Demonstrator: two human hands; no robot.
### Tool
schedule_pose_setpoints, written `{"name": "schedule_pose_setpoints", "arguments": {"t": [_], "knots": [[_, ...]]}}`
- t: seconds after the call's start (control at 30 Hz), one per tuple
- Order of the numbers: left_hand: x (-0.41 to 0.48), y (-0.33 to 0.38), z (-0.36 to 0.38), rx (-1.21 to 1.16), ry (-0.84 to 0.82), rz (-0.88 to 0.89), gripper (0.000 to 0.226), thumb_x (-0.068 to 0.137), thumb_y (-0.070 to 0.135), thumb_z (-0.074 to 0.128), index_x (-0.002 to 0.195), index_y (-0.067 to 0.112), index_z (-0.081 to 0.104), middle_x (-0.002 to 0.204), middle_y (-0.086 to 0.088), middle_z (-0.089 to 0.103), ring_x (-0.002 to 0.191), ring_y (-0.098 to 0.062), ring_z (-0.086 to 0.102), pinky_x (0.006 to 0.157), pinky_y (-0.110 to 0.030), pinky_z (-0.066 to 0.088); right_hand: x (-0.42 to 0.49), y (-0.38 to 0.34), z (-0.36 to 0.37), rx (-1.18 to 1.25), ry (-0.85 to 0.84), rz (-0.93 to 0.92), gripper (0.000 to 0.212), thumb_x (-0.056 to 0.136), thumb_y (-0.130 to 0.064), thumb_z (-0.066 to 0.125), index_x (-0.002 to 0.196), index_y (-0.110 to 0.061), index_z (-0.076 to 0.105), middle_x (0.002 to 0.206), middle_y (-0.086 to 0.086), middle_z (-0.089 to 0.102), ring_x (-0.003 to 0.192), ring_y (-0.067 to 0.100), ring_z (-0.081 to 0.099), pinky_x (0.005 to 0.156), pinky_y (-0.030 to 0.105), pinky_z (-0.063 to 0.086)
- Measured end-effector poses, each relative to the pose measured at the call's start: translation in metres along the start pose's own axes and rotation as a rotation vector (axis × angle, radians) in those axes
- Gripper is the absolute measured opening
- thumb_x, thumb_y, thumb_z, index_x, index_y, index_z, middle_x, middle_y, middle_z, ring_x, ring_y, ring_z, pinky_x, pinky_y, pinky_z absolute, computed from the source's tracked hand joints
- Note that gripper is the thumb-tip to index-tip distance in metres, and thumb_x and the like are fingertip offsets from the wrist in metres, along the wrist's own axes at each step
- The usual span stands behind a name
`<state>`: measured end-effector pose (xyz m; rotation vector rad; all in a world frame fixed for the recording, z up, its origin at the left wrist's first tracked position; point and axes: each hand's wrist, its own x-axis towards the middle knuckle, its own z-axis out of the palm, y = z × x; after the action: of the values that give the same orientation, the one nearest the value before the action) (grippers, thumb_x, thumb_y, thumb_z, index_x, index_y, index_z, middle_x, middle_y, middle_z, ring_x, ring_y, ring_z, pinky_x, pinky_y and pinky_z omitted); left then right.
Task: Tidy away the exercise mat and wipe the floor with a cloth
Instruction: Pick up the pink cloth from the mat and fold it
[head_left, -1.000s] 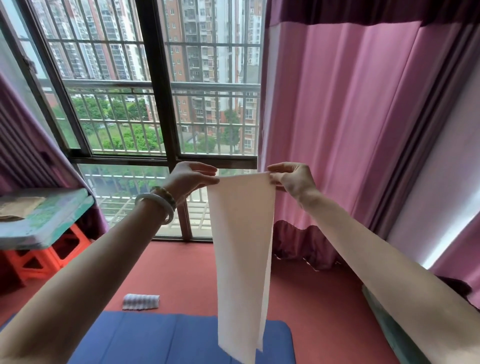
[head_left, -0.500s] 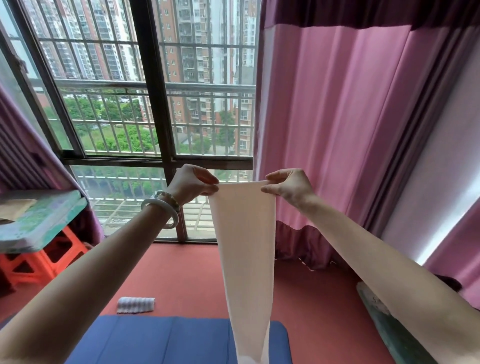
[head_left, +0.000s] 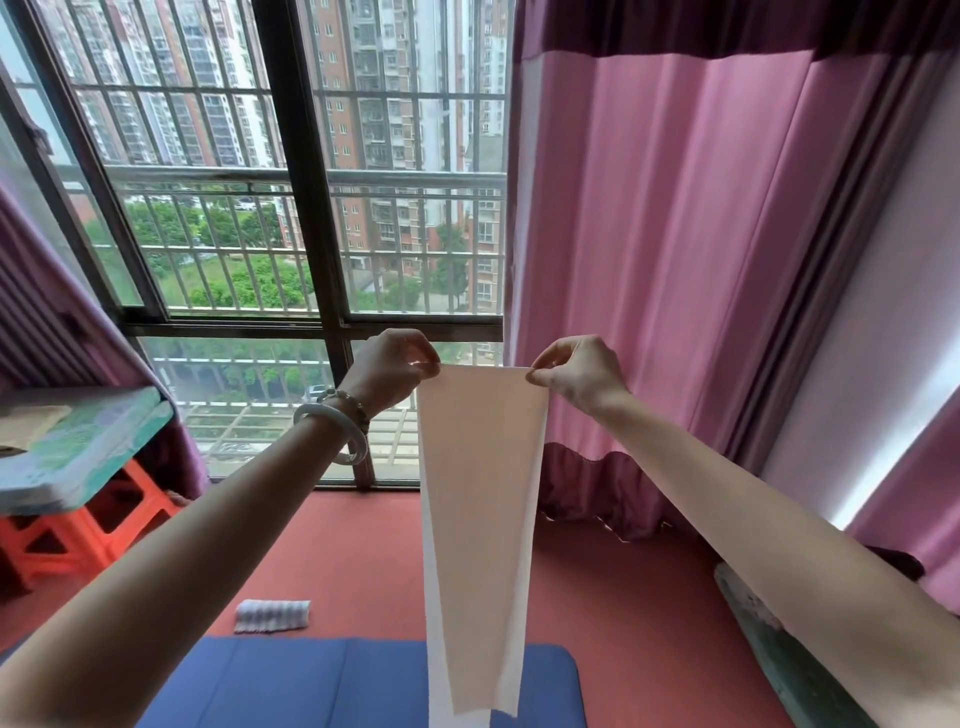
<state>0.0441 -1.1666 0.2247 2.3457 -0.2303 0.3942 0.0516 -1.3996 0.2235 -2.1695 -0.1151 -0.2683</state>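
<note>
A long pale pink cloth (head_left: 478, 519) hangs straight down in front of me, folded lengthwise. My left hand (head_left: 387, 371) pinches its top left corner and my right hand (head_left: 576, 371) pinches its top right corner, both held out at arm's length before the window. Below, the blue exercise mat (head_left: 311, 686) lies flat on the red floor (head_left: 623, 623), and the cloth's lower end hangs in front of it. A small folded striped white cloth (head_left: 272, 616) lies on the floor just beyond the mat's far edge.
A barred window (head_left: 311, 208) fills the far wall, with pink curtains (head_left: 675, 260) on the right. At the left a padded board (head_left: 78, 447) rests on an orange plastic stool (head_left: 67, 540). A greenish edge (head_left: 779, 654) runs along the floor at lower right.
Both hands have dropped slightly and now pinch the top corners more tightly. The cloth hangs straighter and narrower than a second ago.
</note>
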Motion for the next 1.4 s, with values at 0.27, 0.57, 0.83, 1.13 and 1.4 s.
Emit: {"name": "schedule_pose_setpoints", "arguments": {"t": [0.27,0.57,0.83,1.13,1.4], "knots": [[-0.004,0.007,-0.011,-0.243,-0.078,0.045,0.016,0.091,0.004,0.055,0.082,0.017,0.053,0.081,-0.008,0.064,0.077,-0.026,0.066,0.071,-0.039,0.056,0.000,-0.009,-0.011,0.350,-0.417,0.015,0.007,0.095,-0.010,0.053,0.092,-0.013,0.047,0.091,0.014,0.069,0.085,0.030,0.069,0.073,0.039,0.056],[0.003,0.060,-0.047,-0.463,-0.028,0.122,0.014,0.095,0.000,0.044,0.090,0.010,0.054,0.084,-0.011,0.058,0.060,-0.015,0.069,0.056,-0.034,0.060,0.020,-0.028,-0.052,1.016,-0.385,0.061,0.032,0.087,-0.031,0.053,0.112,-0.012,0.056,0.094,0.010,0.070,0.073,0.019,0.071,0.068,0.030,0.059],[0.040,0.130,-0.068,-0.474,0.050,0.243,0.025,0.088,-0.005,0.050,0.080,0.015,0.061,0.074,-0.001,0.060,0.057,-0.002,0.057,0.054,-0.017,0.048,-0.023,0.078,0.059,0.892,-0.642,0.504,0.017,0.078,-0.020,0.050,0.062,-0.017,0.055,0.059,-0.001,0.052,0.054,0.015,0.052,0.065,0.031,0.035],[0.081,0.097,-0.064,-0.315,0.244,0.071,0.017,0.089,0.003,0.058,0.103,-0.004,0.065,0.078,-0.003,0.062,0.052,0.005,0.060,0.054,-0.013,0.051,-0.073,0.064,0.085,0.810,-0.935,0.659,0.029,0.078,-0.030,0.055,0.087,-0.011,0.076,0.091,0.004,0.072,0.087,0.018,0.068,0.085,0.029,0.051],[0.047,-0.024,-0.015,-0.613,-0.396,-0.475,0.065,0.067,0.060,0.072,0.111,0.015,0.058,0.120,-0.009,0.059,0.113,-0.022,0.055,0.098,-0.042,0.038,-0.084,0.064,0.050,1.124,-0.871,0.599,0.045,0.090,-0.037,0.041,0.100,-0.004,0.069,0.091,0.013,0.067,0.083,0.025,0.062,0.079,0.037,0.047]]}}
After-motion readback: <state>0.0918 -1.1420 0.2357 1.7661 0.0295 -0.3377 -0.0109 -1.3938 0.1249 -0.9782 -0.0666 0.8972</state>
